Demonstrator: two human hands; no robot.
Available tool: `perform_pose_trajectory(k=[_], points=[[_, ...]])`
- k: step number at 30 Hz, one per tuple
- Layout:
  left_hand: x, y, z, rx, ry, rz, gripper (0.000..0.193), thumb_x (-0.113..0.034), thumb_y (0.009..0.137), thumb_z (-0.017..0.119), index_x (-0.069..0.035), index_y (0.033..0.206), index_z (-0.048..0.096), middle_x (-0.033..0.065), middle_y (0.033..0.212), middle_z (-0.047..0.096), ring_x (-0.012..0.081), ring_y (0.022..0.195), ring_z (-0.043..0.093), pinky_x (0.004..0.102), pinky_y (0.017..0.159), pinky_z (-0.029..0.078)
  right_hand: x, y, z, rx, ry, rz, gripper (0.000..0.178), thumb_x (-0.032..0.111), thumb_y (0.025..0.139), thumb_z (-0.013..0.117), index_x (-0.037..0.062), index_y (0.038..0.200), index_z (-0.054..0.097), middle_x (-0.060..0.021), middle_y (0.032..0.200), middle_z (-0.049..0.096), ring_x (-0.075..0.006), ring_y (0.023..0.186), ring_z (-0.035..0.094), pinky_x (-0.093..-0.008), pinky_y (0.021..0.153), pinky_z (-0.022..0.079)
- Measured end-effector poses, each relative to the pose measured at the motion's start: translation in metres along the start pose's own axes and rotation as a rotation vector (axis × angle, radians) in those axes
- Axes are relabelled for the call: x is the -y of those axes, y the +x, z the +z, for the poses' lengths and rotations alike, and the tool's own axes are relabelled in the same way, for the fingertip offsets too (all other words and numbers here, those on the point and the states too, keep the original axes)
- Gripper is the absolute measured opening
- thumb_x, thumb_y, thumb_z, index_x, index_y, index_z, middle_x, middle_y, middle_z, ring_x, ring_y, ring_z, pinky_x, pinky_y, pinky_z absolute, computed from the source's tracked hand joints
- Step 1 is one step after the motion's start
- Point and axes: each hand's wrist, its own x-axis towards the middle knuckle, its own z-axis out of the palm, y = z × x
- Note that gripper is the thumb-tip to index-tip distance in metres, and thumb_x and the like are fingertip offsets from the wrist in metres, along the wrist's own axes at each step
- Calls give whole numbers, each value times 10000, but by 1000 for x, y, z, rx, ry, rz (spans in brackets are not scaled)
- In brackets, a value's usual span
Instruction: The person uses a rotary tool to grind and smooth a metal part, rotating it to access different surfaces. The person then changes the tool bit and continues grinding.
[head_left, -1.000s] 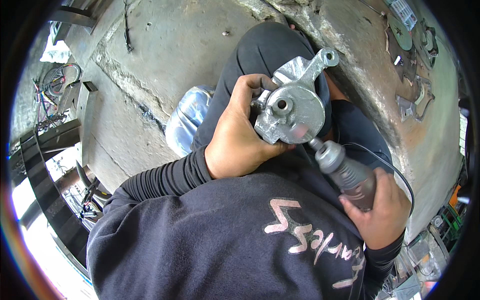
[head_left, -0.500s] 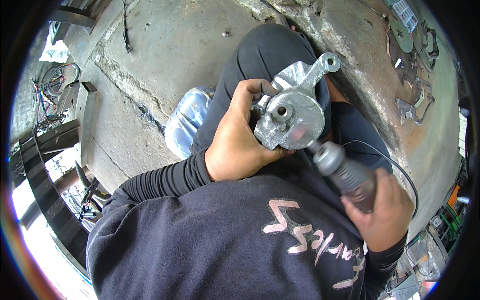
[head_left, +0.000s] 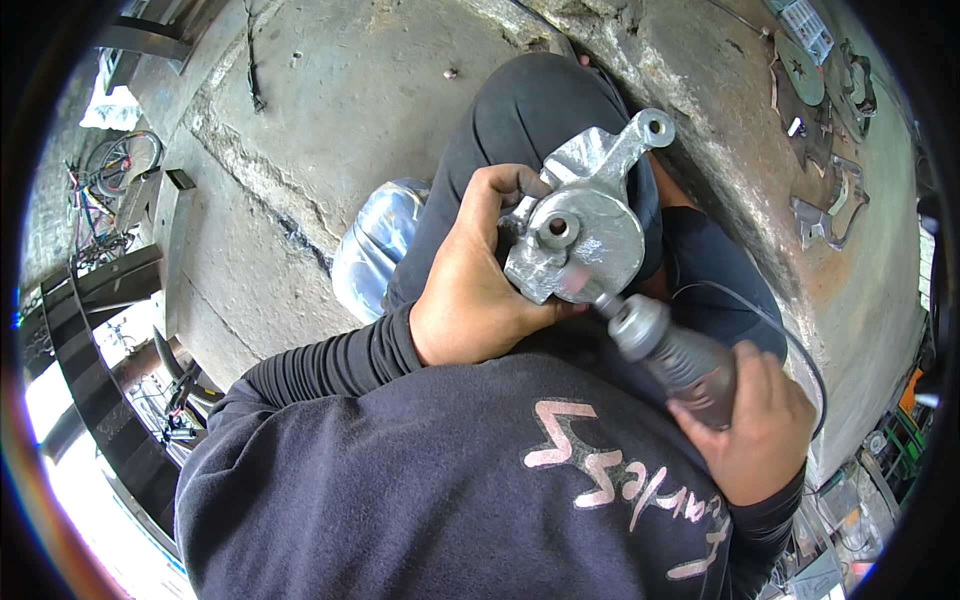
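Observation:
My left hand point(head_left: 475, 280) is closed around the left edge of a silvery cast-metal brake plate point(head_left: 605, 240), holding it over my raised knee. The plate is round, with a bored boss near its middle and an arm ending in a holed eye at upper right. My right hand point(head_left: 755, 425) grips a dark rotary tool point(head_left: 675, 350) by its body. The tool's tip, a reddish blur, lies against or just over the plate's lower face; contact cannot be made out. A thin black cord point(head_left: 780, 325) loops beside the tool.
A clear plastic bag with something bluish point(head_left: 375, 245) lies left of my leg on the cracked concrete floor point(head_left: 340, 100). Flat metal pieces point(head_left: 835, 205) and a round greenish disc point(head_left: 800, 68) lie far right. Steel beams point(head_left: 95, 390) and a bicycle point(head_left: 115, 165) stand at left.
My right hand and the rotary tool have shifted slightly left, the tip moving a little left and down across the plate. The plate has moved slightly left in my left hand.

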Motion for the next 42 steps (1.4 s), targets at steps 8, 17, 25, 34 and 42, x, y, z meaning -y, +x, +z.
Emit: perform_pose_trajectory(k=[8,17,25,34,42], points=[[1,-1,1,-6,-160,-86,843,-22,588,907,-58,1253,390,93,1157,530,165,1100,554,301,969,472,-2,-4,-1,-6,-17,-42,670,423,655,827,3,1112,572,-116,833,532,-316,682,586,-437,609,475],[6,0,1,-18,-98,-114,860,-89,573,937,-56,1246,402,80,1142,509,177,1102,528,295,984,444,-6,-6,-2,-41,-30,-19,674,383,635,842,-3,1123,584,-141,867,574,-325,699,614,-425,617,494],[5,0,1,-12,-79,-123,882,-91,574,943,-55,1257,387,77,1146,502,174,1128,513,295,997,432,-6,-7,-7,16,20,68,697,294,606,878,-16,1149,570,-183,889,623,-384,756,640,-463,700,512],[6,0,-1,2,-104,-122,902,-77,577,946,-52,1270,371,84,1163,501,186,1150,523,311,1013,443,-14,-12,3,13,16,137,744,335,592,887,-15,1162,560,-187,928,607,-391,798,626,-475,696,498],[7,1,-6,19,-103,-130,927,-65,569,946,-57,1289,361,89,1197,500,192,1163,522,327,1026,438,-14,-15,13,92,100,36,732,345,628,876,-29,1165,548,-185,932,601,-377,791,623,-464,693,499]])
